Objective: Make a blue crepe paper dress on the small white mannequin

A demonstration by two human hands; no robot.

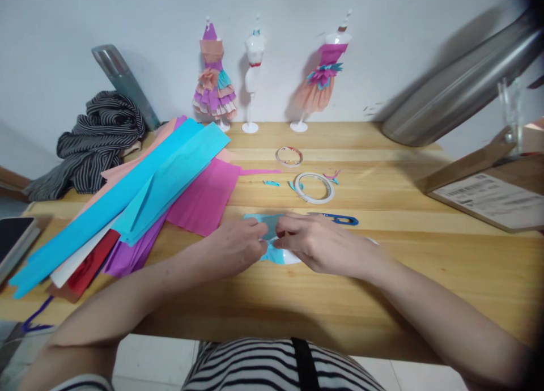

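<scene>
Over the near middle of the table, my left hand (240,242) and my right hand (317,241) face each other with fingers pinched. Both are closed on a piece of light blue crepe paper (274,254), which lies against a smooth white form (292,258) on the table. Most of that form is hidden under my right hand; it looks like a small mannequin lying down, though I cannot be sure. Just beyond my right hand are blue thread snips (342,219), partly covered by it.
Rolls of tape (314,200) and paper scraps (272,183) lie beyond my hands. Crepe paper sheets (204,201) pile up at left, beside a striped cloth (102,124). Dressed mannequins (212,85) stand by the wall. A metal flask (450,90) and cardboard box (488,192) are at right.
</scene>
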